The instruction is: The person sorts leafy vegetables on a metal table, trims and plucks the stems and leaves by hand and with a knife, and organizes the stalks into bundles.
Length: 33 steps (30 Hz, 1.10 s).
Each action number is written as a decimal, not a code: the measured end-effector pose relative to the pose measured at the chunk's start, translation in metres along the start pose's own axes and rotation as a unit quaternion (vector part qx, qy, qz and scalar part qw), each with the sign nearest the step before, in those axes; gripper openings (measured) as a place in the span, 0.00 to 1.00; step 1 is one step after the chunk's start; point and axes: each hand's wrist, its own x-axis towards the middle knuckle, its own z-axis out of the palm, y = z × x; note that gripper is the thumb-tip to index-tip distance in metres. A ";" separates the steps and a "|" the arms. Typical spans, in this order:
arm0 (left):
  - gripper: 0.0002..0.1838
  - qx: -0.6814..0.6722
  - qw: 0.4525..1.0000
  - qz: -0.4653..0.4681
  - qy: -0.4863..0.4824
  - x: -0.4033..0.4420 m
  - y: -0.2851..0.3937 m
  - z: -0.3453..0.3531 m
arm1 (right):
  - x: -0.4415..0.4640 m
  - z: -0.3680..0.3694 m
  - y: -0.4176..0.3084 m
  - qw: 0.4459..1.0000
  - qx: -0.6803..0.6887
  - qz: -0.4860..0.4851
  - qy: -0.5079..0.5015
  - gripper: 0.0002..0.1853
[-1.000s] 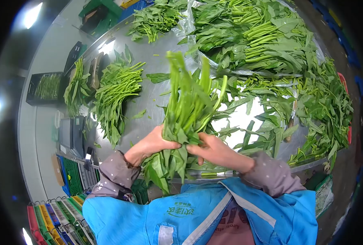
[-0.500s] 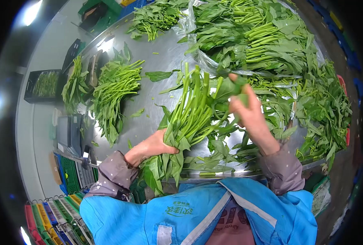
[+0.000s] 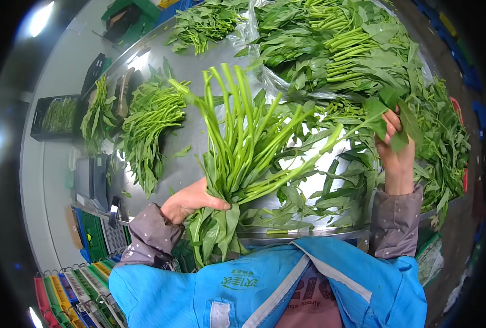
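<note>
My left hand (image 3: 191, 199) is wrapped around a bunch of water spinach (image 3: 234, 142). The cut stem ends fan out upward over the table, and its leafy tops hang below my grip. Off to the right, my right hand (image 3: 396, 153) has its fingers closed on some broad water spinach leaves (image 3: 374, 112). A stalk runs from those leaves back toward the bunch. Beneath the bunch and to its right, loose leaves (image 3: 341, 186) lie scattered on the metal table (image 3: 191, 147).
A large heap of water spinach (image 3: 357, 49) covers the far right, partly on clear plastic sheeting (image 3: 275, 82). Smaller bunches (image 3: 152, 115) lie on the left. Beyond the left edge is a black crate (image 3: 54, 117); colourful crates (image 3: 73, 290) stand lower left.
My right hand has moved right, away from the bunch, and its fingers now grip leaves. The bunch in my left hand has tilted left, with its stems spread wider.
</note>
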 end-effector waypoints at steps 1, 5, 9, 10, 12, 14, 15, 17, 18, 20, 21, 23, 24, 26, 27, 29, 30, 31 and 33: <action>0.47 -0.016 1.000 -0.012 -0.003 -0.002 0.001 0.001 | -0.002 0.005 0.001 0.997 -0.019 -0.028 0.073 0.07; 0.45 -0.022 0.998 -0.051 -0.008 -0.008 0.010 0.008 | -0.002 0.007 -0.005 0.978 -0.085 -0.101 0.162 0.06; 0.42 0.008 0.998 -0.045 -0.041 -0.006 0.004 0.005 | 0.001 0.000 -0.017 0.984 -0.136 -0.111 -0.010 0.05; 0.42 0.025 0.997 -0.033 -0.062 -0.005 0.002 0.004 | 0.004 0.013 -0.019 0.956 -0.177 -0.177 0.152 0.06; 0.42 0.039 0.995 -0.044 -0.084 -0.007 -0.001 0.002 | 0.013 -0.024 -0.048 0.913 -0.206 -0.260 0.238 0.10; 0.42 -0.017 0.997 -0.067 -0.043 -0.013 -0.006 0.004 | 0.012 -0.020 -0.049 0.916 -0.244 -0.261 0.184 0.16; 0.41 -0.021 0.996 -0.071 -0.042 -0.011 -0.013 0.001 | 0.010 -0.015 -0.044 0.915 -0.246 -0.260 0.185 0.16; 0.40 -0.048 0.996 -0.052 -0.044 -0.006 -0.023 -0.003 | -0.006 0.010 -0.017 0.810 -0.561 -0.098 0.140 0.23; 0.40 -0.072 0.996 -0.031 -0.046 -0.003 -0.026 -0.004 | -0.018 0.019 -0.005 0.842 -0.533 0.000 0.078 0.29; 0.40 -0.063 0.997 -0.023 -0.042 -0.001 -0.028 -0.003 | -0.030 0.037 0.023 0.768 -0.638 0.022 0.040 0.35; 0.40 -0.055 0.998 -0.026 -0.036 0.000 -0.025 0.001 | -0.032 0.033 0.040 0.758 -0.651 -0.033 0.015 0.36; 0.43 -0.038 0.997 -0.052 -0.034 0.000 -0.020 0.005 | -0.034 0.049 0.057 0.665 -0.745 -0.022 -0.036 0.33; 0.43 -0.037 0.997 -0.052 -0.035 0.000 -0.018 0.008 | -0.033 0.055 0.065 0.562 -0.822 -0.061 -0.067 0.32; 0.43 0.014 0.998 -0.048 -0.047 -0.001 -0.013 0.015 | -0.021 0.042 0.089 0.464 -0.842 -0.250 -0.118 0.19; 0.43 0.026 0.998 -0.049 -0.040 -0.003 -0.010 0.019 | -0.016 0.033 0.092 0.464 -0.842 -0.251 -0.116 0.19; 0.42 0.017 0.998 -0.052 -0.035 -0.002 -0.016 0.016 | -0.007 0.018 0.091 0.392 -0.874 -0.214 -0.189 0.09; 0.41 0.006 0.998 -0.057 -0.030 -0.002 -0.019 0.015 | -0.002 0.016 0.090 0.392 -0.874 -0.214 -0.190 0.09; 0.40 -0.020 0.998 -0.055 -0.008 -0.002 -0.018 0.012 | 0.001 0.015 0.089 0.405 -0.871 -0.230 -0.156 0.08; 0.39 -0.070 0.997 -0.032 -0.006 0.003 -0.013 0.010 | 0.008 0.008 0.091 0.427 -0.854 -0.279 -0.099 0.10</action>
